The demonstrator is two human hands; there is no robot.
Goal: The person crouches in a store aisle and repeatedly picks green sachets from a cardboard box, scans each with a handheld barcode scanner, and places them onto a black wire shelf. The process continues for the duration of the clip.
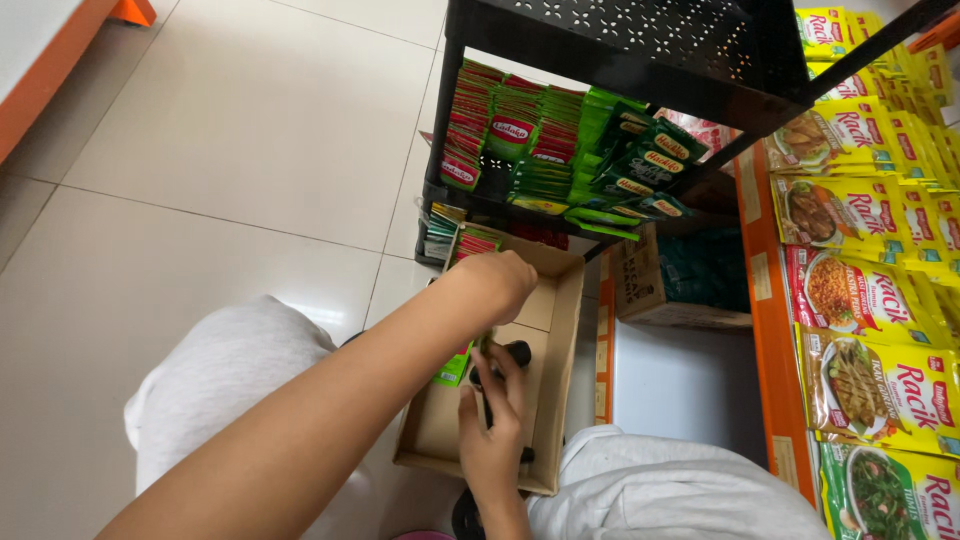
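Looking down from the head camera, the person crouches over an open cardboard box (545,330) on the tiled floor (230,150), grey-clad knees at either side. The left hand (497,282) reaches forward over the far end of the box, its fingers curled under and hidden, so whether its grip is closed on anything cannot be told. The right hand (492,425) sits lower inside the box, its grip closed around a dark handled tool (510,356) whose black end shows just above the fingers. A green sachet (453,368) hangs at the box's left wall beneath the left forearm. Just beyond the box, a black metal rack (610,40) holds rows of red and green sachets (560,140). To the right, yellow seasoning packets (870,300) line an orange shelf (768,330), with a second carton (650,290) beside it.
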